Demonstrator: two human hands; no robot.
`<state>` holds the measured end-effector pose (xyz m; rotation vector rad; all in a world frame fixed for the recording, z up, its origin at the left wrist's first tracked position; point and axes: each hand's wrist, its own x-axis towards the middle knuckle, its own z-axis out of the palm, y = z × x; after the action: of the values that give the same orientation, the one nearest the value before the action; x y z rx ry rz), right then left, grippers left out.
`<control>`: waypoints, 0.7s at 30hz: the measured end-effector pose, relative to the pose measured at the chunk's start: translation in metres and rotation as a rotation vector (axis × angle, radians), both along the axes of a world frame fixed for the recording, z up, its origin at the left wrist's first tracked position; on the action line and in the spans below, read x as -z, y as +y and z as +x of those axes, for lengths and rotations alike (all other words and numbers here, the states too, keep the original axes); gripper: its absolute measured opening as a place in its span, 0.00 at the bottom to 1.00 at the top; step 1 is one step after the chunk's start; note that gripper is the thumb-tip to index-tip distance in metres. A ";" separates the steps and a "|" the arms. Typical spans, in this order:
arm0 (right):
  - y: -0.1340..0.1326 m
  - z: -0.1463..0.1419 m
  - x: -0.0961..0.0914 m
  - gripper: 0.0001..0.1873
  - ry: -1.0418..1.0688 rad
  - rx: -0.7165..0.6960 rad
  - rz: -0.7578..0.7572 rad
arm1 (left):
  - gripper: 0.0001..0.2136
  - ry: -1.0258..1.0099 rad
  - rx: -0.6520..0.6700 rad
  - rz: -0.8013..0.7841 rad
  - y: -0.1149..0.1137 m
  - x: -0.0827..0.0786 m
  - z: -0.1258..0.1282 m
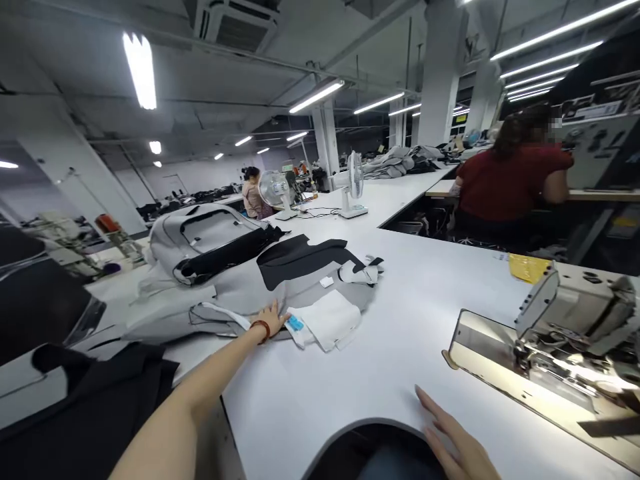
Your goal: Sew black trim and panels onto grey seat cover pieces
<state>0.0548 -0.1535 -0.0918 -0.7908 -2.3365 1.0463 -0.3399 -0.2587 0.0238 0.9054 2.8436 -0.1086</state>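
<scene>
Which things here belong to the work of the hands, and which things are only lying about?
At the hands: left hand resting on grey cloth, with white cloth beside it; right hand at the edge of the white table.

Lying about: sewing machine, fan, black cloth.

A wide factory hall runs back under a grey concrete ceiling crossed by exposed pipes, with a square air-conditioning unit set overhead. Rows of fluorescent tube lights give a cold, even light, and thick white columns stand along the room. A long white worktop stretches toward the back, two white pedestal fans standing on it, and a pale wall with a door closes the far end
</scene>
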 end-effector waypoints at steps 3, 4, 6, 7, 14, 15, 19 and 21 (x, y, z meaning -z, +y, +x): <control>-0.001 -0.072 -0.018 0.36 -0.029 -0.008 -0.028 | 0.36 -0.097 0.004 -0.028 0.020 0.031 0.021; 0.004 -0.093 -0.022 0.37 -0.069 -0.030 -0.012 | 0.36 -0.144 0.048 -0.028 0.029 0.037 0.031; 0.025 -0.120 -0.025 0.41 -0.201 0.044 0.078 | 0.35 -0.278 0.220 0.017 0.047 0.039 0.046; 0.041 -0.125 -0.025 0.42 -0.277 0.129 0.129 | 0.34 -0.343 0.332 0.047 0.056 0.035 0.049; 0.150 -0.071 -0.015 0.29 -0.514 0.512 0.364 | 0.30 -0.209 0.502 -0.021 0.072 0.020 0.023; 0.154 -0.068 -0.014 0.28 -0.542 0.505 0.383 | 0.31 -0.167 0.490 -0.060 0.063 0.026 0.026; 0.158 -0.072 -0.011 0.28 -0.586 0.413 0.411 | 0.32 -0.128 0.621 -0.287 0.030 0.034 0.054; 0.156 -0.075 -0.007 0.28 -0.526 0.323 0.399 | 0.24 -0.209 0.648 -0.282 0.035 0.023 0.066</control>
<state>-0.0199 0.0026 -0.0847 -1.3364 -2.5841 0.2324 -0.2739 -0.2237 0.0008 1.6101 2.1723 -0.4435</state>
